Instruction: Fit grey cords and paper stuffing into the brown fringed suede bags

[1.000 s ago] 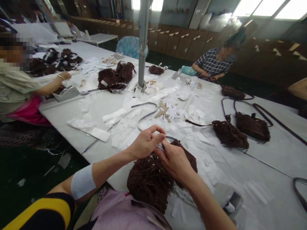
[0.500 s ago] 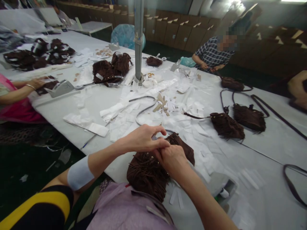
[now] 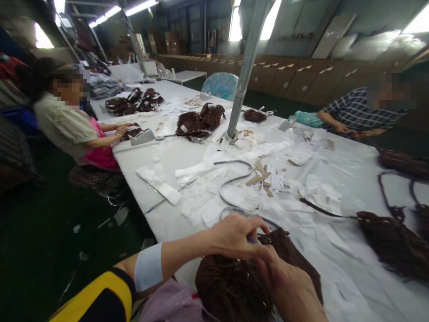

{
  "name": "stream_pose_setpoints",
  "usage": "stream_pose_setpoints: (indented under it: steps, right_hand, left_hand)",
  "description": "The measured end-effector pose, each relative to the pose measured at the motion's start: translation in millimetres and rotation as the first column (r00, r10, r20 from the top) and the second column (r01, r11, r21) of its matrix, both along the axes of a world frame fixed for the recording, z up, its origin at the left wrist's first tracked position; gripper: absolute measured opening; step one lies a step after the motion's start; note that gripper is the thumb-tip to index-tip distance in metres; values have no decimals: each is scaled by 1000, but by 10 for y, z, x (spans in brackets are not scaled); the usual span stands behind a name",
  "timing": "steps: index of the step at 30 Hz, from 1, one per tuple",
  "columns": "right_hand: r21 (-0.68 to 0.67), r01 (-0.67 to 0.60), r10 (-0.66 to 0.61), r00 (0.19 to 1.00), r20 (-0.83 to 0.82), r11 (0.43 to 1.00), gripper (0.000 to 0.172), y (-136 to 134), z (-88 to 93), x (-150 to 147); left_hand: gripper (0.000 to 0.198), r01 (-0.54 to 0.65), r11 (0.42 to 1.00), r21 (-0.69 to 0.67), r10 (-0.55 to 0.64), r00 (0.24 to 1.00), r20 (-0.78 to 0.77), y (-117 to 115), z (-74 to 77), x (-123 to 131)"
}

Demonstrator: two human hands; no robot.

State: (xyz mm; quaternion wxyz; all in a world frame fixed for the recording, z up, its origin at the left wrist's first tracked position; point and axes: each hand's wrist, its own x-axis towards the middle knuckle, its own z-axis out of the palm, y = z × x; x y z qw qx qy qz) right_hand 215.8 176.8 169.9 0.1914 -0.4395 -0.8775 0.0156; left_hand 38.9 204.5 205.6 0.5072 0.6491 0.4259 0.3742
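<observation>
A dark brown fringed bag (image 3: 231,286) with small gold-coloured studs lies at the table's near edge against my body. My left hand (image 3: 234,237) is over its top, with the index finger and thumb curled round a small greyish piece that I cannot make out. Touching it from the right, my right hand (image 3: 288,277) has its fingers closed at the bag's upper part, where the fingertips are partly hidden. A smooth brown part of the bag spreads beyond my hands. Behind them a thin grey strap (image 3: 231,180) curves over the tabletop towards the bag.
White paper (image 3: 161,185) and brown card scraps (image 3: 261,174) litter the table (image 3: 161,156). A metal post (image 3: 243,76) rises from it. More brown bags (image 3: 197,123) lie farther back and a fringed bag (image 3: 392,237) at right. Co-workers sit left and far right.
The view has swung left and upward, so the co-worker at left and the lights now show. My hands stay together over the bag, with little change in their grip.
</observation>
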Motion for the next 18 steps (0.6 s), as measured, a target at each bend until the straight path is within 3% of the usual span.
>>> stream_pose_setpoints:
  steps: [2, 4, 5, 7, 9, 11, 13, 16, 18]
  right_hand:
    - [-51, -48, 47, 999, -27, 998, 35, 19, 64, 30]
    - [-107, -21, 14, 998, -64, 994, 33, 7, 224, 14]
    - [-141, 9, -21, 996, -88, 990, 33, -9, 316, -7]
    - [-237, 69, -107, 983, -151, 969, 33, -53, 463, -63]
    - [-347, 110, -194, 956, -219, 932, 33, -99, 500, -112]
    - [-403, 150, -265, 932, -248, 903, 34, -141, 417, -126]
    - [-390, 203, -293, 938, -185, 898, 34, -179, 273, -102]
    - [-329, 172, -174, 984, 23, 929, 30, -193, 142, -38]
    - [-294, 127, -108, 991, 79, 947, 28, -154, 188, -11]
  left_hand:
    - [37, 144, 988, 60, -138, 985, -100, -13, 103, -52]
    - [33, 161, 987, -7, -161, 987, 26, -35, 201, -7]
    - [35, 108, 992, -66, -98, 985, 142, -49, 229, 44]
    - [43, -70, 968, -242, 160, 913, 377, -85, 220, 175]
    - [49, -209, 872, -443, 433, 750, 500, -120, 123, 297]
    - [51, -246, 785, -569, 570, 646, 507, -135, -24, 363]
    - [52, -215, 818, -533, 498, 727, 472, -115, -150, 351]
    - [51, 10, 962, -273, 72, 955, 286, -31, -154, 231]
    - [43, 152, 980, -132, -140, 985, 97, 32, -26, 159]
